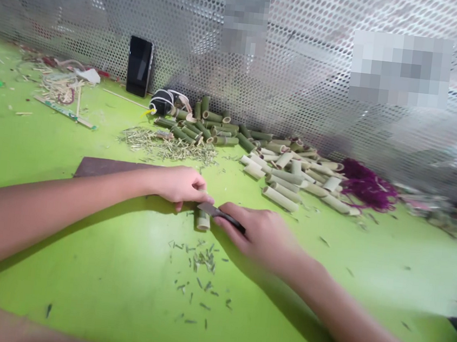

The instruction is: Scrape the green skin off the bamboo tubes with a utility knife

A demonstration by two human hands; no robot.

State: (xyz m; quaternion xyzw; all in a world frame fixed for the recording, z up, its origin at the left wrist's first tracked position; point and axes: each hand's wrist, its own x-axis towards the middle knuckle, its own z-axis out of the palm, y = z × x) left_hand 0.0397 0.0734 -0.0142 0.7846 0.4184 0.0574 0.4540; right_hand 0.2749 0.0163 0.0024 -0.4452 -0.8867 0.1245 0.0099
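Note:
A short green bamboo tube (203,221) stands out from under my left hand (182,184), with its pale cut end facing me. My left fingers are closed around its far part, which they hide. In my right hand (265,233) is a small knife (224,214) with a dark handle, its blade lying against or just above the top of the tube. Whether the blade touches the tube I cannot tell. Thin green shavings (205,260) are scattered on the green table (118,284) in front of the tube. A brown board (108,168) lies partly behind my left wrist.
Many bamboo tubes (280,197) are heaped toward the back, beside a pile of shavings (166,145) and purple strands (368,185). A phone (139,66) leans on the perforated metal panel (302,86), near a black object (162,102) wrapped with white cord. Thin sticks (63,88) lie back left.

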